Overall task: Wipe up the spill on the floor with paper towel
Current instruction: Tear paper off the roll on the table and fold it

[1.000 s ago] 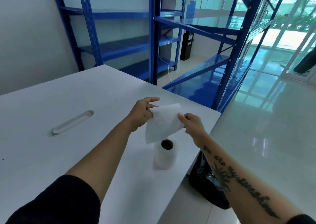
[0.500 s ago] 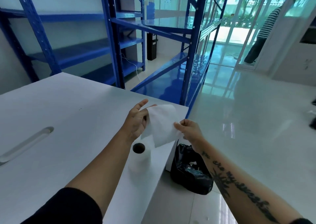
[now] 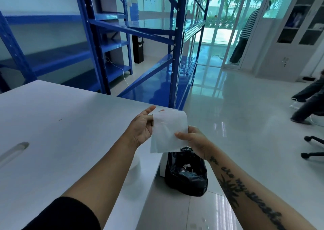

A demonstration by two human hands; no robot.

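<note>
Left hand: my left hand [image 3: 140, 129] pinches the upper left edge of the white, soft paper towel sheet [image 3: 168, 131], the other fingers spread loose.
Right hand: my right hand [image 3: 194, 142] grips the sheet's lower right edge between thumb and fingers.
Sheet: it hangs between both hands, above the corner of the white tabletop [image 3: 61, 124] and over the black plastic rubbish bag [image 3: 185, 177] on the floor.
Spill: I think the small wet droplets [image 3: 201, 227] on the glossy pale floor tiles [image 3: 245, 115] at the bottom of the view are it; I can't tell its full extent.
Doing it well: I'd fold the sheet into a thicker pad before crouching, then press flat and draw inward so nothing spreads.
Watch: one thin sheet may soak through.
</note>
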